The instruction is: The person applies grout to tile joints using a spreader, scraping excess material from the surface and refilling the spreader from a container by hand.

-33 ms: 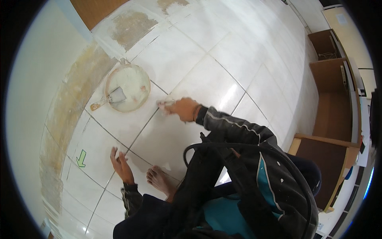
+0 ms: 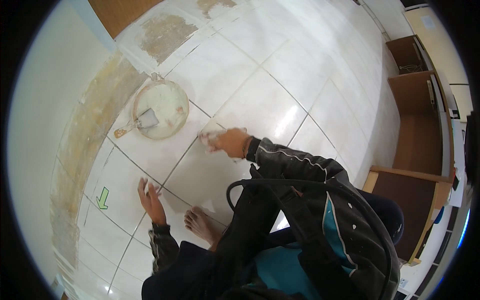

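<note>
My right hand (image 2: pixel 231 142) is low over the white floor tiles, near a crossing of the dark joints. Its whitened fingers are bent together and smeared by motion; something pale seems to be in them, but I cannot make it out. To the left, my left hand (image 2: pixel 152 202) is held over the tiles, fingers apart and holding nothing. Beyond both hands a round shallow basin (image 2: pixel 186 116) stands on the floor with whitish paste (image 2: pixel 167 102) in it. A putty knife (image 2: pixel 135 126) rests there, its blade in the paste and its stained handle across the rim.
My bare foot (image 2: pixel 200 224) is on the tiles between my hands. A stained strip (image 2: pixel 102 100) runs along the wall at left, near a green arrow mark (image 2: pixel 103 198). Open brown cabinets (image 2: pixel 417 120) line the right side. A black cable (image 2: pixel 280 182) loops by my body.
My right hand has shifted slightly toward me, its fingers still over the same joint. My left hand has risen a little in the picture. The basin and putty knife stay put.
</note>
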Available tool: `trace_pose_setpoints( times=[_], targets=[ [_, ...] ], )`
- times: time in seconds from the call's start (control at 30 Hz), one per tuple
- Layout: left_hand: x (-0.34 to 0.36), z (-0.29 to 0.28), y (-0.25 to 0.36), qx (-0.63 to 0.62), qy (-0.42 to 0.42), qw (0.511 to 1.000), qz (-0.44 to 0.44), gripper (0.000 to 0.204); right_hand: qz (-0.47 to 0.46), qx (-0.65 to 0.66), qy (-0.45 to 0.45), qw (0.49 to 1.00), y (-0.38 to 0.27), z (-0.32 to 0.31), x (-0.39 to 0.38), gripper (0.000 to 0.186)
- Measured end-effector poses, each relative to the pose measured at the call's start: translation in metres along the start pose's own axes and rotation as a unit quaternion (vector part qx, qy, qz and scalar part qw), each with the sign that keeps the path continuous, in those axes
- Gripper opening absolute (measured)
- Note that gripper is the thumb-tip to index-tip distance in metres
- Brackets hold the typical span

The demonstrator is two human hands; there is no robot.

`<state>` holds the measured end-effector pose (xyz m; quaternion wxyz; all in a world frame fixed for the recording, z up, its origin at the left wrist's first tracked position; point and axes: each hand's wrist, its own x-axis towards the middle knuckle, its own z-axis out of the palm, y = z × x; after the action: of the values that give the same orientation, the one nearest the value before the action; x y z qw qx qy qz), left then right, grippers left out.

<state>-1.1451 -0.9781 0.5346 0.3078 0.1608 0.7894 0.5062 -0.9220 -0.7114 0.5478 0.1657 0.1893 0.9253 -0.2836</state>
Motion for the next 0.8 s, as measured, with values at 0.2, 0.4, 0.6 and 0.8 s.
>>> trace_pose_setpoints(
  times=[0.2, 0.4, 0.6, 0.8],
  targets=[
    [0.033, 0.001, 0.04, -0.04, -0.014, 0.998, -0.037, 0.068, 0.015, 0.05, 0.066, 0.996, -0.052, -0.005, -0.099, 0.046],
    [0.087, 0.019, 0.024, -0.057, -0.036, 0.997, 0.049, 0.062, 0.185, 0.6, 0.301, 0.718, -0.055, -0.031, -0.094, 0.014],
    [0.119, 0.049, 0.01, -0.097, -0.047, 0.994, 0.005, 0.054, 0.198, 0.703, 0.309, 0.609, -0.019, -0.002, -0.069, 0.016],
    [0.061, 0.039, -0.006, -0.098, -0.102, 0.99, 0.016, 0.056, 0.184, 0.693, 0.329, 0.615, -0.022, 0.006, -0.073, 0.015]
  ],
)
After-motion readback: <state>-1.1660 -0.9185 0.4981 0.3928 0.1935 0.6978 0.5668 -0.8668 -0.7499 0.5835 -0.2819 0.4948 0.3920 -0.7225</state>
